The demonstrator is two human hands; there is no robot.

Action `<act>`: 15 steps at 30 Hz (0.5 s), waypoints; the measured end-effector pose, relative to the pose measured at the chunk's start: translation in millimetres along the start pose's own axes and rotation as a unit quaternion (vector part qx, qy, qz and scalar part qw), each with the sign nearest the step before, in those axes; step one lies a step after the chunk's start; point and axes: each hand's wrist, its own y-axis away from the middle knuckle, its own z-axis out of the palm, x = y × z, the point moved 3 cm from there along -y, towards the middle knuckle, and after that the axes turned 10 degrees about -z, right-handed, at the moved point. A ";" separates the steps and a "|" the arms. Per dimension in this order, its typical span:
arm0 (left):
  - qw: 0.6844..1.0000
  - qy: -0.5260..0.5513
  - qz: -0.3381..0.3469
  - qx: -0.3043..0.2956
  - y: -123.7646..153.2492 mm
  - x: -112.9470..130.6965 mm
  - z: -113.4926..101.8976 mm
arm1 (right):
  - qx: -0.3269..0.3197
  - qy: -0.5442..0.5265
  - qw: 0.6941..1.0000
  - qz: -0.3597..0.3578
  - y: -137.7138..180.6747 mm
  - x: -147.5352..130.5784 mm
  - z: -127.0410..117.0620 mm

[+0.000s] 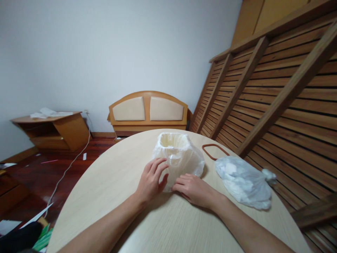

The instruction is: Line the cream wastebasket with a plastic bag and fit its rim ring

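Note:
A small bin stands upright on the table, its pale yellowish inside showing at the top. A thin white plastic bag lines it, folded over the rim and hanging loosely around the outside. My left hand is at the bag's near left side, fingers curved and apart, with nothing visible in its grasp. Low at the front, my right hand has its fingers curled together at the bag's bottom edge; the fingertips are partly hidden. To the right lie a brown ring-shaped frame and a tied, filled white plastic bag.
The round light wood table fills the foreground. Slatted wooden panels lean close along its right side. Beyond are a headboard and a low desk with papers. A white cable crosses the floor at left.

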 end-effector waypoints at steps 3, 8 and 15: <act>1.000 0.000 -0.012 0.017 -12.4 -2.0 -7.0 | -0.001 -0.019 1.000 0.000 1.4 0.0 -3.3; 1.000 0.004 -0.021 0.015 -56.7 -0.8 -18.2 | 0.003 -0.046 0.999 -0.003 2.1 -3.8 -8.2; 0.995 0.010 -0.072 -0.066 -98.0 2.1 -10.1 | 0.008 -0.056 0.998 0.006 1.4 -7.5 -6.8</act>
